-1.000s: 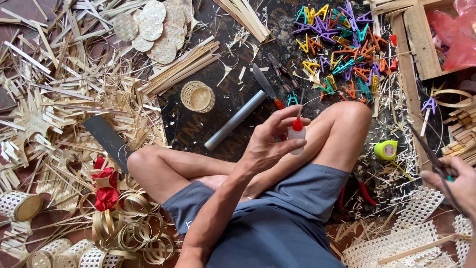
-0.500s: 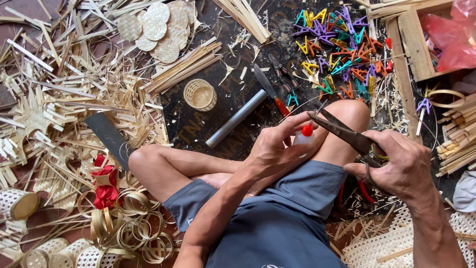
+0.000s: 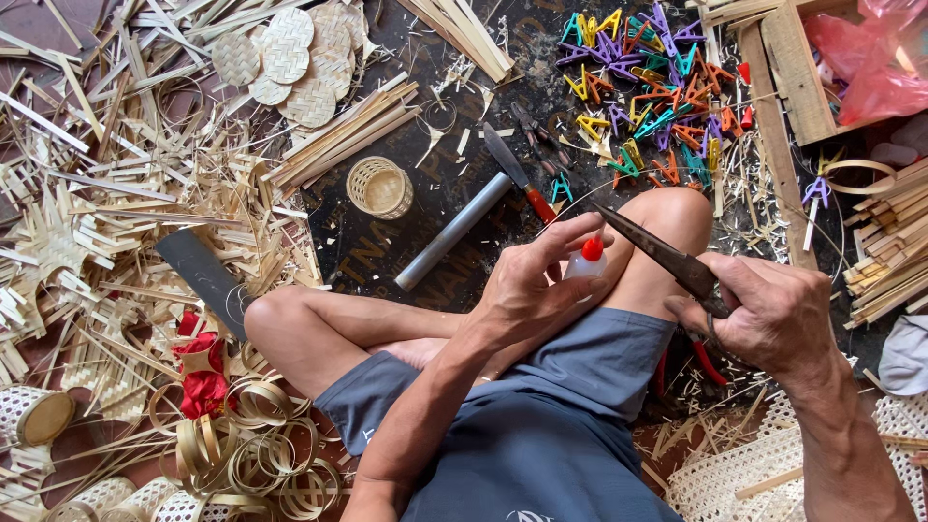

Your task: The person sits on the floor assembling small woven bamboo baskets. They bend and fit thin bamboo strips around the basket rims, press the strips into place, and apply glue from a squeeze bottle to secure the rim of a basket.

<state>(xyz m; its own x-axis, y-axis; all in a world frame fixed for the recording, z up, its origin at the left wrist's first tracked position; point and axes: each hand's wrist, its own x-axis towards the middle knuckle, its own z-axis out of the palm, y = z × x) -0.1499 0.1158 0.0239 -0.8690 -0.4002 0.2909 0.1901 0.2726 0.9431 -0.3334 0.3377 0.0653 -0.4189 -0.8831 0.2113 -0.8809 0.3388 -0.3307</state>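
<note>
Compared with half a second ago, the right hand (image 3: pixel 773 314) has drawn the dark scissors (image 3: pixel 662 253) closer, so the blade tip now lies just beside the red cap of the small glue bottle (image 3: pixel 586 261); a second ago that hand was off at the right edge and empty of them. The left hand (image 3: pixel 536 285) remains above the raised right knee, its fingers closed around the white bottle, cap uppermost. The right hand's fingers are clamped through the scissor handles; whether the blades are apart cannot be told. Containers: a small round woven basket (image 3: pixel 380 188) stands on the dark floor mat (image 3: pixel 348 251) ahead of the knees, interior apparently empty. A wooden crate (image 3: pixel 797 72) at the far right corner holds a red plastic bag (image 3: pixel 865 58). A woven cup with a lid (image 3: pixel 31 418) lies at the near left edge. A grey metal tube (image 3: pixel 452 232) and a red-handled knife (image 3: pixel 517 174) lie on the mat, near a heap of coloured clips (image 3: pixel 652 72). The mat carries pale lettering, partly covered by shavings.
</note>
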